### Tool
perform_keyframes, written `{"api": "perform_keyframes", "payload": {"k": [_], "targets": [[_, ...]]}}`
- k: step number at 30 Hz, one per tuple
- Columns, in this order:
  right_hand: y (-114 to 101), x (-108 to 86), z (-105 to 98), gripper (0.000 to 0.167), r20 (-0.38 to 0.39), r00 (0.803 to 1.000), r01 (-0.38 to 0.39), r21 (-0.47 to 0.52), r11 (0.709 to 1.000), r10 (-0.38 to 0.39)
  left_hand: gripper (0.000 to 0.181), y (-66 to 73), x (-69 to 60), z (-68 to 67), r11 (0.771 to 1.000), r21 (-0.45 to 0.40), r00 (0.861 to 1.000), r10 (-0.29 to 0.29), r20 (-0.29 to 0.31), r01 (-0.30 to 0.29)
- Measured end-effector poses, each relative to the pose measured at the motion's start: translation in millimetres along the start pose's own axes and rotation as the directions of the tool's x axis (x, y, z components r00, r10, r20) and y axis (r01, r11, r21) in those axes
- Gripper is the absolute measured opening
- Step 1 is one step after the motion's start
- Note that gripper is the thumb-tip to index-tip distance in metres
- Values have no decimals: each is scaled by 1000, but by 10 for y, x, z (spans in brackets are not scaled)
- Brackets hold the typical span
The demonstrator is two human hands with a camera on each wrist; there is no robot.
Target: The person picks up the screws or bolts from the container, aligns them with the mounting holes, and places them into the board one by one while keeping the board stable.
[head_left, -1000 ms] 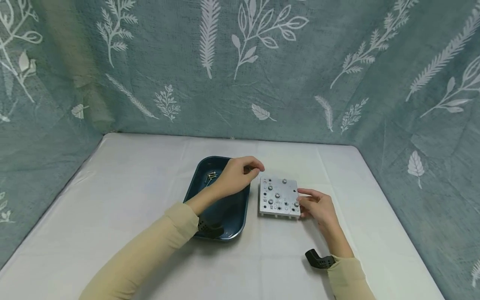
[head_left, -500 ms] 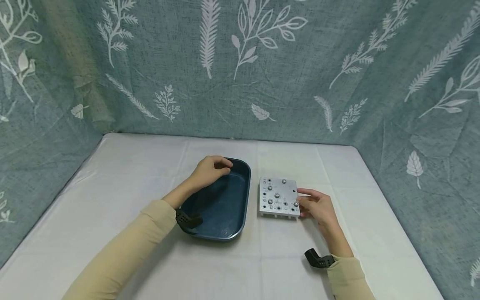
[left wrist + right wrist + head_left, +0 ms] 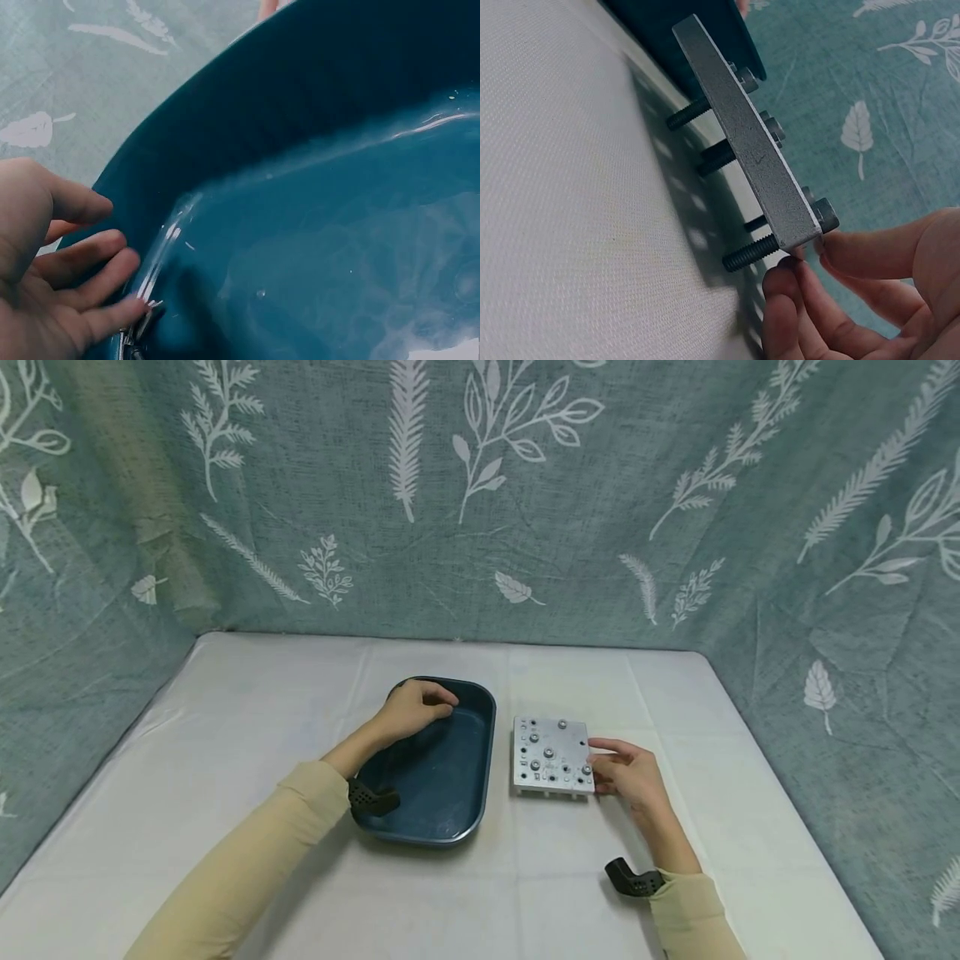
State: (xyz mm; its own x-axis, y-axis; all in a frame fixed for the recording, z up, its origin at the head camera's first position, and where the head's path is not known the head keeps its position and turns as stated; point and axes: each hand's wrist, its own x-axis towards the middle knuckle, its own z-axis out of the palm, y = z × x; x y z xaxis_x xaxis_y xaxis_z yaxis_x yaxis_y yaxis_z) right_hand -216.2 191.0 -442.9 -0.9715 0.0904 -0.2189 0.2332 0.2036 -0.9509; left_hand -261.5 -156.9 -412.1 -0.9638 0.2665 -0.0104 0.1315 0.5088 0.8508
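On my head view, the right hand [image 3: 633, 774] is pinching the silver plate [image 3: 558, 762] at its four o'clock edge, and I am reading that grip as clamped, thumb above and fingertips underneath. The plate is sitting just beside the dark blue tray [image 3: 438, 777], at the tray's three o'clock. Five bolts [image 3: 534, 738] are showing their heads on its top face, among open holes. My right wrist view is catching the threaded shanks [image 3: 751, 253] poking out below and casting shadows on the white cloth [image 3: 570, 893] of the table; whether every tip is touching, I cannot tell.

The left hand [image 3: 408, 708] is reaching over the tray's eleven o'clock corner, its grip apart: thumb and fingers are bending loosely and holding nothing that I am seeing. On the left wrist view its lowest fingertip is lying just beside small metal pieces [image 3: 137, 335] at the tray's wall; contact I cannot confirm.

Black wrist mounts [image 3: 633, 881] are sitting at both wrists, and the sleeves [image 3: 251, 860] are coming in from seven and five o'clock. A green leaf-print curtain [image 3: 360, 502] is hanging at twelve.
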Motion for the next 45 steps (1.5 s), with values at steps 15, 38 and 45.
{"api": "perform_keyframes", "payload": {"k": [15, 38, 45], "targets": [[-3, 8, -3, 32, 19, 1000, 1, 1, 1000, -1, 30, -60, -7, -8, 985, 160, 993, 44, 107, -61], [12, 18, -3, 32, 11, 1000, 8, -19, 1000, -8, 19, -116, 40, 161, 972, 184, 967, 102, 234, -148], [1, 11, 7, 32, 13, 1000, 11, -18, 1000, -11, 18, -134, 51, 146, 977, 145, 955, 109, 276, -154]]}}
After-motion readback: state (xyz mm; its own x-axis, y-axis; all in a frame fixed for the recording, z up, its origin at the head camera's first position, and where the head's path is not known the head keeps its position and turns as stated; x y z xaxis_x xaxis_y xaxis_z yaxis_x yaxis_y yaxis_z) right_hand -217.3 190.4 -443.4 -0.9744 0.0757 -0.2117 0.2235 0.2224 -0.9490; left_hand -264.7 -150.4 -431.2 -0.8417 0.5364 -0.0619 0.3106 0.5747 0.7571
